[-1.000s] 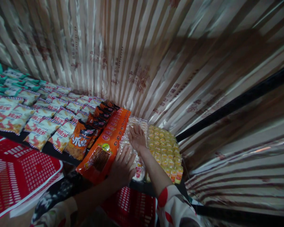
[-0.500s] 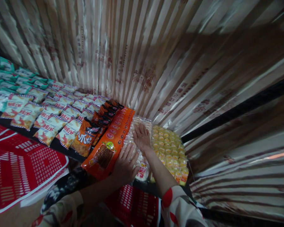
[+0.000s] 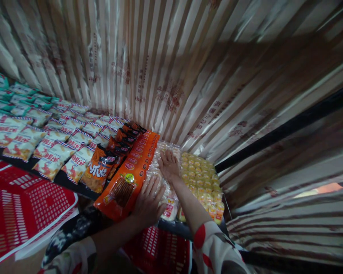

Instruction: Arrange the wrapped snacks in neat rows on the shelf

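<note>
Rows of small clear-wrapped white packets (image 3: pixel 169 209) lie on a dark shelf. My left hand (image 3: pixel 149 201) rests on their near part with its fingers stretched out, its edge by a long orange snack bag (image 3: pixel 125 184). Farther back, my right hand (image 3: pixel 170 165) lies flat on the same packets, fingers extended. To their right sits a block of yellow wrapped snacks (image 3: pixel 201 179), next to my right forearm. Left of the orange bag stands a row of black-and-orange snack bags (image 3: pixel 98 169). Neither hand grips anything that I can see.
White-and-red snack bags (image 3: pixel 54 158) and green bags (image 3: pixel 23 89) fill the shelf's left side. A red basket (image 3: pixel 51 194) is below at left; another red basket (image 3: pixel 162 243) sits under my arms. Pleated printed sheeting (image 3: pixel 171 68) hangs behind. A black bar (image 3: pixel 274 133) slants at right.
The view has shifted slightly, so the shelf goods appear a little farther left. Both hands stay flat on the white packets, with hardly any movement against them.
</note>
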`<state>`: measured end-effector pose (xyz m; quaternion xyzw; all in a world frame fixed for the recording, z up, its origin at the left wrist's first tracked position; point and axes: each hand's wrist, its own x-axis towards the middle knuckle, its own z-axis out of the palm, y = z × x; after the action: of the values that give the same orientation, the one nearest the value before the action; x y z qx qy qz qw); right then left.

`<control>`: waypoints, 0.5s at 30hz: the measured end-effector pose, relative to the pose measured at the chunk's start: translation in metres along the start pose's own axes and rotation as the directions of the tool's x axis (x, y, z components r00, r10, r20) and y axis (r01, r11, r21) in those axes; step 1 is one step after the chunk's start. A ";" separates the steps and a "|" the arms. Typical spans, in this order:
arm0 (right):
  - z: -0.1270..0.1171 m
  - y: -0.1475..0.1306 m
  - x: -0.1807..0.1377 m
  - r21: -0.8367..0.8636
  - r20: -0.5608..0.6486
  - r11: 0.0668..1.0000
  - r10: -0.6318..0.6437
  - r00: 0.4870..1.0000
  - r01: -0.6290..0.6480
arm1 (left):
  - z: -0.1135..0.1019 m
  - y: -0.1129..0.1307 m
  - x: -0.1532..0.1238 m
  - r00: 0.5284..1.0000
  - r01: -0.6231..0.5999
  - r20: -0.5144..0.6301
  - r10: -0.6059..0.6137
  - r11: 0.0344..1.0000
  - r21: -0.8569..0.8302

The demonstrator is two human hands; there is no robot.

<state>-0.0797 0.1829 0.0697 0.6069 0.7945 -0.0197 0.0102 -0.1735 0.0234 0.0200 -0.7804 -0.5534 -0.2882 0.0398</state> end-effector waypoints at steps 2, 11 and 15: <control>-0.001 0.003 0.003 -0.008 -0.011 1.000 0.002 1.000 -0.002 | -0.003 -0.001 0.000 1.000 -0.021 0.007 0.021 1.000 0.005; 0.004 0.006 0.009 0.005 -0.001 1.000 0.012 1.000 -0.012 | 0.003 -0.001 0.001 1.000 -0.012 -0.003 0.012 1.000 0.014; 0.005 0.008 0.010 0.005 -0.059 1.000 -0.011 0.998 0.011 | -0.004 0.000 0.003 0.999 -0.037 -0.026 0.037 0.999 -0.005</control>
<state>-0.0743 0.1940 0.0641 0.6027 0.7978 -0.0042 -0.0148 -0.1748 0.0245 0.0242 -0.7869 -0.5374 -0.2992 0.0502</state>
